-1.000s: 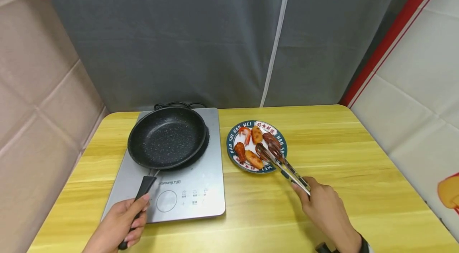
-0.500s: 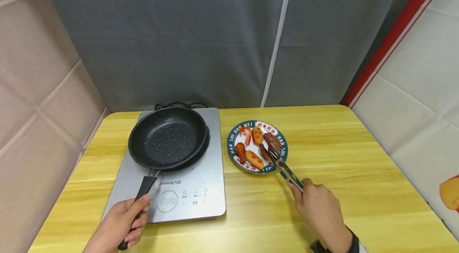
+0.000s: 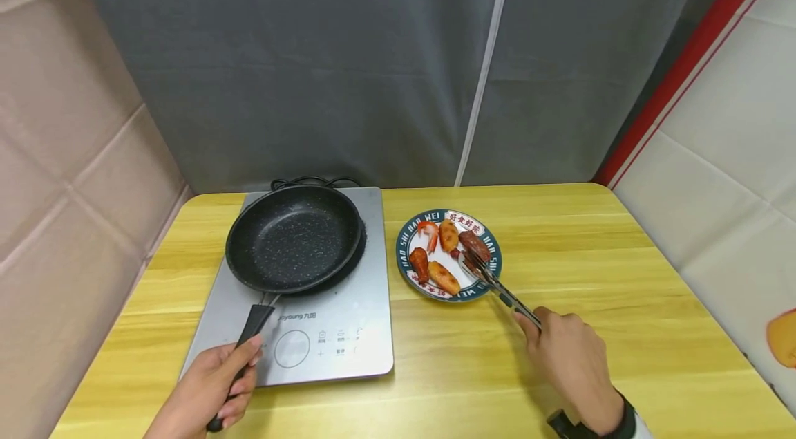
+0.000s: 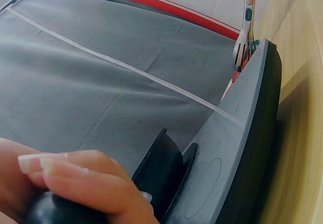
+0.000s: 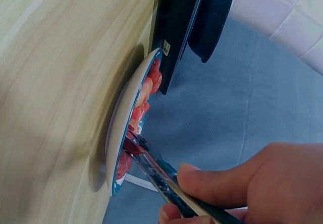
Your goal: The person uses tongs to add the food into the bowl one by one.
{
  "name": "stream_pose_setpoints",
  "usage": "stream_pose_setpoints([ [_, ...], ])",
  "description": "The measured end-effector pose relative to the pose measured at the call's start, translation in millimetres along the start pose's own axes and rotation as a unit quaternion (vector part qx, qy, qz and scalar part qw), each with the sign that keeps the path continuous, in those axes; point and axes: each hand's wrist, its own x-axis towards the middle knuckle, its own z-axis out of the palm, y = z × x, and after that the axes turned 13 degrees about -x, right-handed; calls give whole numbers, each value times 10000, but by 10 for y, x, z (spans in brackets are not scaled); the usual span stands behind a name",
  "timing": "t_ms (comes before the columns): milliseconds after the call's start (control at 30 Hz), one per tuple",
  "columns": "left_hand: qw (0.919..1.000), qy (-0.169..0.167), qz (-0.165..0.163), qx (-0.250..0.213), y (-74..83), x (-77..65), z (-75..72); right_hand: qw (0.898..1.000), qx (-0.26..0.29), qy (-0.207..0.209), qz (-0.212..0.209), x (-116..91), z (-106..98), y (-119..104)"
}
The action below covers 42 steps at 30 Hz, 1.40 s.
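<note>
My left hand [image 3: 208, 387] grips the black handle [image 3: 255, 323] of a speckled black frying pan [image 3: 295, 238], which sits on a silver induction cooker [image 3: 370, 342]. With my right hand [image 3: 572, 359] I hold metal tongs [image 3: 515, 302], their tips down on the right part of a blue-rimmed plate [image 3: 404, 249]. Between the tips is a dark red-brown piece of food [image 5: 132, 146], mostly hidden. A browned, sausage-like piece [image 3: 475, 244] lies just behind it. Also on the plate are a shrimp [image 3: 429, 234], a small drumstick [image 3: 419, 264] and two golden-brown pieces [image 3: 444, 278].
A black cable [image 3: 311, 180] lies behind the cooker. A grey curtain [image 3: 311, 66] hangs at the back edge of the wooden table [image 3: 448, 377]. Quilted-looking tan panels [image 3: 81, 183] stand on the left, and a white panel [image 3: 734, 183] with a red border stands on the right.
The tongs' tips have come together around the dark red-brown piece. My right hand shifted slightly left, then back right. The left hand and pan stay put.
</note>
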Motion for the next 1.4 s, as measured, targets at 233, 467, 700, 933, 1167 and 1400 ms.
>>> stream_pose_setpoints([
  [233,10000,27,9,12,12,-5,2,9998,188,-3,35,24,-8,47],
  [467,9997,125,-52,188,13,-19,-17,9993,35,264,-252,84,-87,7],
  [700,9998,41,-111,148,17,-26,-25,9976,71,564,-384,193,-228,-69],
  [933,9998,-191,-23,105,43,-20,-35,9936,194,858,-710,341,-381,-275],
  [1167,9994,-273,10,231,33,-10,-50,9889,377,994,-1035,464,-504,-542],
  [1400,9996,-221,39,192,20,-12,-39,9827,595,1114,-1353,561,-559,-762],
])
